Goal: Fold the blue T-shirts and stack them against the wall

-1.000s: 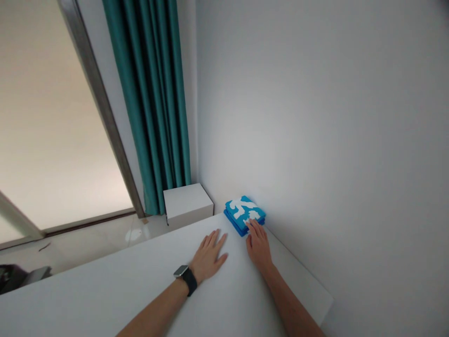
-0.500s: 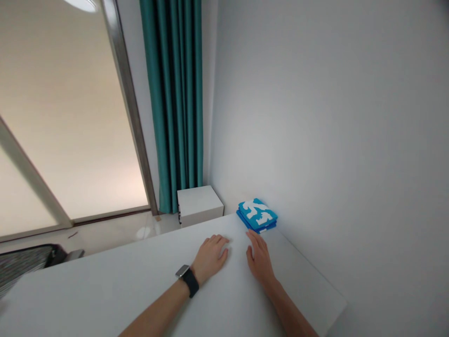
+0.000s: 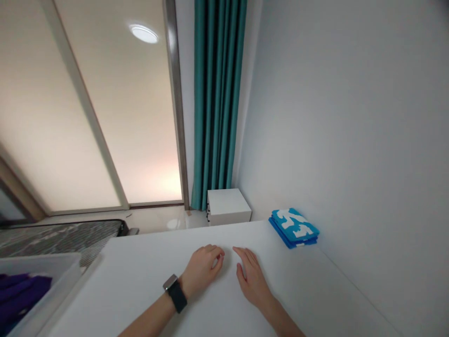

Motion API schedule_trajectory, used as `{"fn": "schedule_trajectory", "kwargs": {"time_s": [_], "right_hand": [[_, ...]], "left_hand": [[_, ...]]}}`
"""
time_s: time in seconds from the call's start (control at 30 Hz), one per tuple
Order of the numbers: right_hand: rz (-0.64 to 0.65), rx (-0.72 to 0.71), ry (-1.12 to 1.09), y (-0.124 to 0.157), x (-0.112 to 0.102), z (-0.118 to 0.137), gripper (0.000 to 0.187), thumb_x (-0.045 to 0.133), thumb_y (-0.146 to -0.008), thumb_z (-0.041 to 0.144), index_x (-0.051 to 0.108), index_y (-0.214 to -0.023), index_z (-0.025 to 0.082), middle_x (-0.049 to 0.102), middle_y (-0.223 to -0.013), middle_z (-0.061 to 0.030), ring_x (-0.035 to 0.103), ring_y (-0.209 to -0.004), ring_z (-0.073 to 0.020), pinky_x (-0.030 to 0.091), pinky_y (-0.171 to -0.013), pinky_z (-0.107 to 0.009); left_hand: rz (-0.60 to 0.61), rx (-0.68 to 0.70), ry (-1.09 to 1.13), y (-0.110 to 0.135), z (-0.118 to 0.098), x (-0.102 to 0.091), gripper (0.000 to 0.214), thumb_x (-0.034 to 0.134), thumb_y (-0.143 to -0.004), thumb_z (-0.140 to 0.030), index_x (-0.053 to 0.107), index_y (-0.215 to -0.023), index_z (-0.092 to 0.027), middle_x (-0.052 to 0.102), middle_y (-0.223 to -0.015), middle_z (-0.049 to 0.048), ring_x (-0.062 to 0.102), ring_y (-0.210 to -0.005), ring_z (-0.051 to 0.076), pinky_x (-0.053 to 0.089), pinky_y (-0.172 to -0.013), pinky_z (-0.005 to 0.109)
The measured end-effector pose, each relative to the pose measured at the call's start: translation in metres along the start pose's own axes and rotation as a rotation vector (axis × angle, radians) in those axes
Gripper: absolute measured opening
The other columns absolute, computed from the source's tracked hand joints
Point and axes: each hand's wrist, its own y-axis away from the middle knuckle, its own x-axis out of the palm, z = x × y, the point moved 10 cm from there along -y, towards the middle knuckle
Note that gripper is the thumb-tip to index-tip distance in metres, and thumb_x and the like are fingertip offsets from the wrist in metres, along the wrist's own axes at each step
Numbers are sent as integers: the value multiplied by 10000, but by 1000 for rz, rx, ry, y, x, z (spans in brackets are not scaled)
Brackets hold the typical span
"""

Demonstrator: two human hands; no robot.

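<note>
My left hand (image 3: 204, 266) is over the white tabletop (image 3: 140, 276), its fingers curled so that the thumb tip comes up to the index finger. Nothing shows in it, and a dark-strapped watch (image 3: 175, 293) circles that wrist. To its right is my right hand (image 3: 251, 276), fingers stretched out and the thumb apart, holding nothing. A small gap separates the two hands. Beyond the right hand, near the wall, lies a folded blue cloth (image 3: 293, 227) with a white pattern, touched by neither hand.
At the lower left stands a whitish bin (image 3: 66, 276) with purple cloth (image 3: 24, 295) inside. Behind it is a grey patterned surface with a dark edge (image 3: 63, 236). A white cabinet (image 3: 228, 202) stands past the table, by the green curtain (image 3: 219, 103). The wall (image 3: 351, 117) bounds the right side.
The view has turned left, bringing the bin into sight. My right hand has moved away from the folded cloth, closer to my left hand. The left fingers have curled in.
</note>
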Motion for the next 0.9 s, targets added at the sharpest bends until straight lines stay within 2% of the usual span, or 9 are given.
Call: {"fn": "schedule_trajectory", "kwargs": {"time_s": [0.2, 0.47, 0.67, 0.9], "right_hand": [[82, -84, -89, -17, 35, 48, 504, 424, -885, 105, 479, -1365, 248, 635, -1267, -54, 578, -1183, -229, 478, -1031, -467], [289, -122, -238, -28, 92, 114, 464, 403, -908, 132, 511, -1348, 234, 613, -1305, -61, 536, -1242, -228, 435, -1071, -478], [363, -173, -336, -37, 136, 163, 465, 410, -910, 148, 506, -1353, 250, 608, -1312, -57, 532, -1246, -234, 432, -1071, -492], [519, -324, -484, -41, 181, 254, 436, 403, -905, 118, 533, -1306, 231, 631, -1256, -70, 560, -1193, -212, 460, -1042, -421]], "left_hand": [[-80, -68, -95, 47, 33, -52, 212, 433, -932, -215, 645, -933, -213, 686, -868, 43, 623, -852, 209, 444, -774, 326], [-123, -151, -182, 120, 69, -101, 201, 449, -930, -203, 640, -994, -209, 695, -924, 47, 630, -867, 216, 456, -805, 352], [-106, -250, -232, 182, 103, -140, 195, 452, -930, -203, 635, -997, -207, 678, -892, 50, 618, -848, 219, 448, -788, 347], [-200, -407, -294, 273, 153, -183, 192, 453, -932, -212, 634, -996, -209, 662, -924, 59, 584, -911, 230, 429, -821, 347]]}}
